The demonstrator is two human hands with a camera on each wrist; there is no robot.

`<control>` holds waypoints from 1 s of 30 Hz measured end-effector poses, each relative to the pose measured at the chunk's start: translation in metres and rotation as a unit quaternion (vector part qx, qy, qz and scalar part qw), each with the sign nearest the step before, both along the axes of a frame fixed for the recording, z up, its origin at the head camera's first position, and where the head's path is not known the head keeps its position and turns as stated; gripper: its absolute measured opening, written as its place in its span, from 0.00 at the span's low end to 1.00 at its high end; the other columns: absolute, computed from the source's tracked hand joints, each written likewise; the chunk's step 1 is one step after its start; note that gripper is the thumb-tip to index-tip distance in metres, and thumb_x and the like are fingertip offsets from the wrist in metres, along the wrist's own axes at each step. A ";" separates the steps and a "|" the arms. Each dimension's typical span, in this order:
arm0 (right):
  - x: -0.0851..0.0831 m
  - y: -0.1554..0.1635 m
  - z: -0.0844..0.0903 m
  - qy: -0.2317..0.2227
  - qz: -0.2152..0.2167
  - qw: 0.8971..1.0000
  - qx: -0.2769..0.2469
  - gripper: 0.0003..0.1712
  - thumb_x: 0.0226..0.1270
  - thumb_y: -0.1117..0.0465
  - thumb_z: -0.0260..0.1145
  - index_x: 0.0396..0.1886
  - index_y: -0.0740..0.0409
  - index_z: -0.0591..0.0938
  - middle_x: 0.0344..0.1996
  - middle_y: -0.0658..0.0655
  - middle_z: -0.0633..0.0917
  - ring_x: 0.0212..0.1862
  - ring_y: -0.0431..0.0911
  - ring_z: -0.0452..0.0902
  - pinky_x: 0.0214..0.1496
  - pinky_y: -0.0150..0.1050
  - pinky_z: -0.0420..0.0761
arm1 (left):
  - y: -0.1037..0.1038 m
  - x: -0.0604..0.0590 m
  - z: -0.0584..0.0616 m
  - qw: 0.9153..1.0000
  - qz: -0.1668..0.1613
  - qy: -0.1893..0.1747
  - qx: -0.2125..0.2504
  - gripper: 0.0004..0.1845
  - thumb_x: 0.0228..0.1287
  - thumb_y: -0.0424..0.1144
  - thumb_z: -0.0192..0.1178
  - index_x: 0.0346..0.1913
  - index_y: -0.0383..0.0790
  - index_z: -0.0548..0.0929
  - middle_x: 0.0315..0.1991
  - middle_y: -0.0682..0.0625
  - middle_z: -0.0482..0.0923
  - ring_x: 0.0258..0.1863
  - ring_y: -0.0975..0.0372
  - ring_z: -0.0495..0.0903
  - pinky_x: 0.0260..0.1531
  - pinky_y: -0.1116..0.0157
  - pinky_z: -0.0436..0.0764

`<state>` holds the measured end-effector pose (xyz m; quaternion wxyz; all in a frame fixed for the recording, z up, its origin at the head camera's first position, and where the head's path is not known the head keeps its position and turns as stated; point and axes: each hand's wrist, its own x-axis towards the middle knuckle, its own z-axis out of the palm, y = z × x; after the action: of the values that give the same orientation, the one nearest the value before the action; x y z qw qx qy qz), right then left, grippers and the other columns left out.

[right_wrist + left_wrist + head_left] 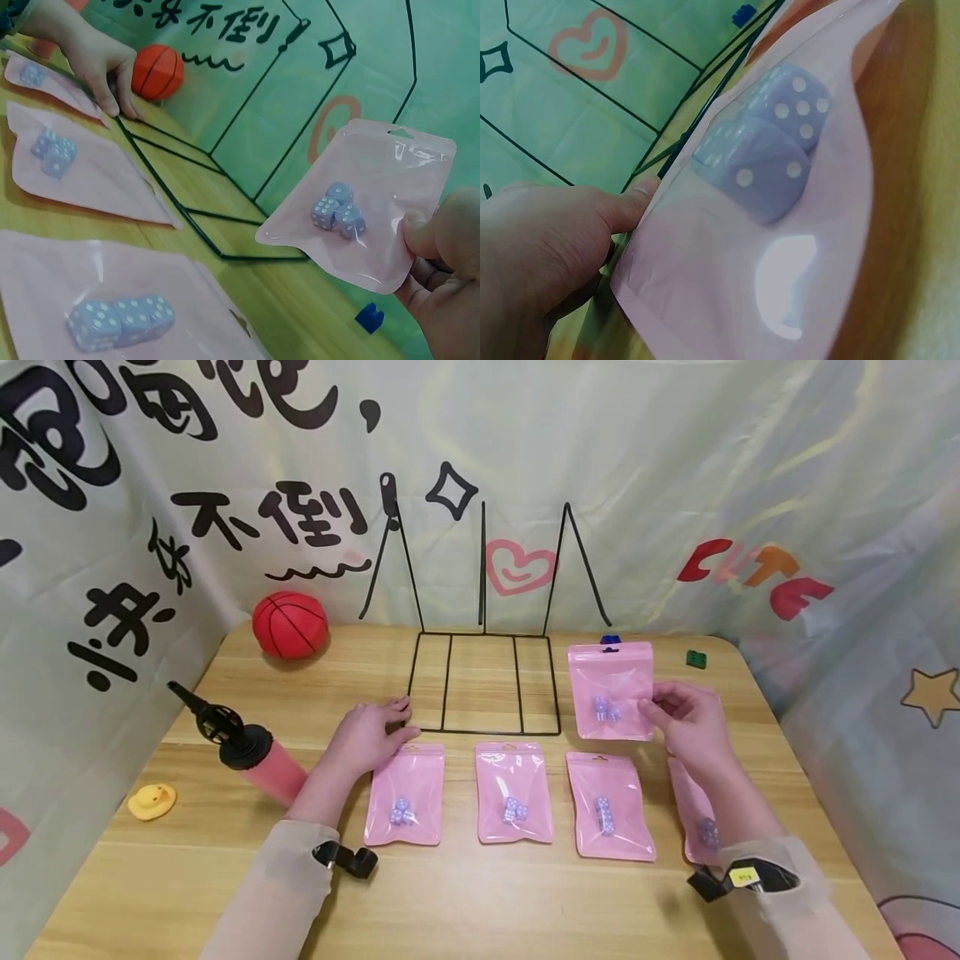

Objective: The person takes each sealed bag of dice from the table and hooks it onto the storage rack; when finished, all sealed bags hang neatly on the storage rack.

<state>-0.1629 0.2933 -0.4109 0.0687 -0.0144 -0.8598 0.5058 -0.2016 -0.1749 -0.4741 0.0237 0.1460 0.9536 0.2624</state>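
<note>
Rack (483, 634): my landmark as I watch from my remote seat; a black wire frame on the wooden table (540, 902), its uprights rising at the back before the printed cloth (675, 460).
Left hand (367, 735): at the rack's front left corner, where I see thumb and fingers pinching the wire.
Right hand (693, 722): to the right of the rack, grasping one pink bag by its right edge between thumb and fingers.
Held bag (611, 672): just beside the rack's front right corner, its hang hole at the top, lavender dice (606, 709) grouped in its lower part.
First bag (405, 777): in front of the rack's left corner, its top edge just beside the left thumb, dice inside.
Second bag (513, 781): in front of the rack's right half, dice clustered inside.
Third bag (626, 802): in front of the rack and to its right, three dice lined up in a row.
Fourth bag (696, 806): farthest right of the rack in that line; I get only part of it past the right wrist.
Ball (290, 624): red with black lines, left of the rack near its back.
Bottle (273, 772): pink with a black top, left of the rack and nearer me, partly behind the left forearm.
Duck (152, 802): yellow, well to the rack's left.
Blue block (611, 640): right of the rack's back corner, partly hidden by the held bag.
Green block (696, 659): farther right of the rack.
</note>
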 end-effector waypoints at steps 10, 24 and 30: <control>0.016 -0.005 0.008 0.029 0.019 0.999 -0.025 0.11 0.77 0.65 0.69 0.50 0.70 0.84 0.40 0.50 0.84 0.39 0.44 0.77 0.37 0.26 0.80 | 0.000 -0.002 -0.006 1.000 0.012 -0.010 0.016 0.27 0.73 0.52 0.69 0.68 0.41 0.83 0.71 0.53 0.74 0.75 0.50 0.69 0.78 0.40 0.54; 0.031 -0.020 0.032 0.060 0.037 0.995 -0.069 0.07 0.73 0.70 0.70 0.47 0.71 0.85 0.36 0.50 0.87 0.34 0.42 0.78 0.33 0.27 0.80 | -0.003 -0.001 -0.009 1.000 0.007 -0.003 0.027 0.27 0.73 0.52 0.69 0.67 0.40 0.83 0.71 0.52 0.76 0.74 0.49 0.70 0.77 0.39 0.55; 0.038 -0.029 0.046 0.086 0.061 0.987 -0.118 0.06 0.71 0.74 0.70 0.46 0.71 0.86 0.36 0.52 0.88 0.34 0.44 0.79 0.34 0.28 0.81 | -0.002 0.000 -0.008 1.000 0.011 -0.010 0.027 0.27 0.74 0.52 0.68 0.68 0.41 0.83 0.71 0.52 0.75 0.75 0.48 0.69 0.77 0.39 0.54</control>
<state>-0.1244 0.2647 -0.3652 0.1088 0.0737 -0.7843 0.6063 -0.2019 -0.1774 -0.4818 0.0261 0.1335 0.9474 0.2896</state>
